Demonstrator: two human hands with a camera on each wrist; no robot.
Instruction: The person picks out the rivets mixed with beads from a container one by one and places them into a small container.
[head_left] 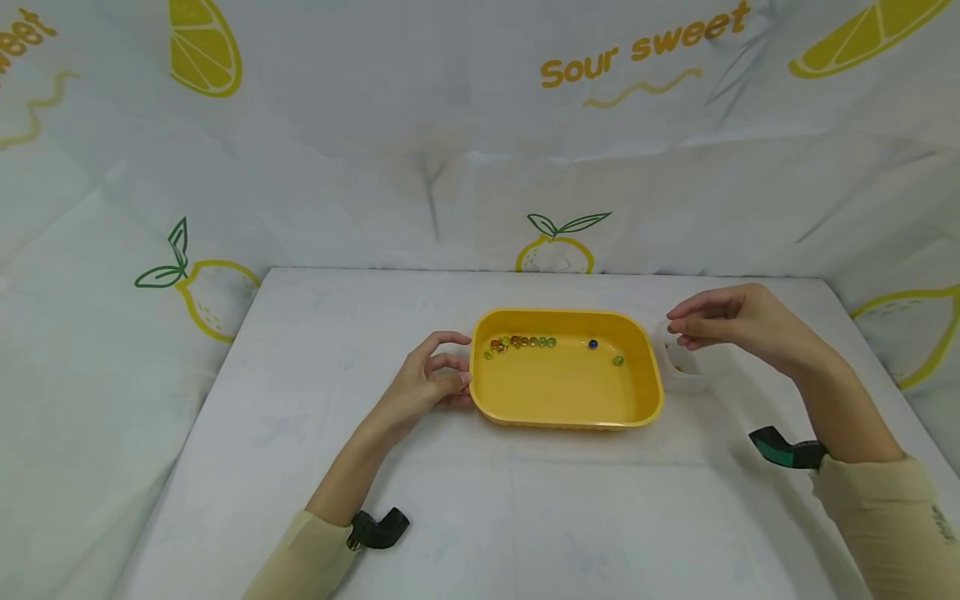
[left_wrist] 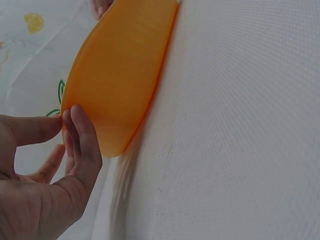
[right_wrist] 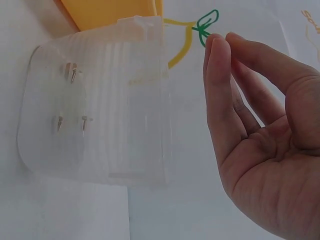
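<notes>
A yellow rectangular tray (head_left: 562,408) stands on the white table with glass marbles inside. Several marbles (head_left: 522,342) line its back left, while a blue marble (head_left: 593,344) and a green marble (head_left: 618,361) lie apart on the right. My left hand (head_left: 431,375) holds the tray's left end, fingertips and thumb at the rim (left_wrist: 72,75). Above a translucent plastic container (right_wrist: 115,105) at the tray's right side hovers my right hand (head_left: 731,321). Its thumb and fingertips come close together, with nothing visible between them. Small metal screws (right_wrist: 73,73) show through the container's wall.
A white cloth with lemon prints (head_left: 555,254) and lettering hangs behind the table and at its sides. The white tabletop (head_left: 510,517) reaches toward me in front of the tray. Dark wrist-camera mounts (head_left: 378,529) sit on both forearms.
</notes>
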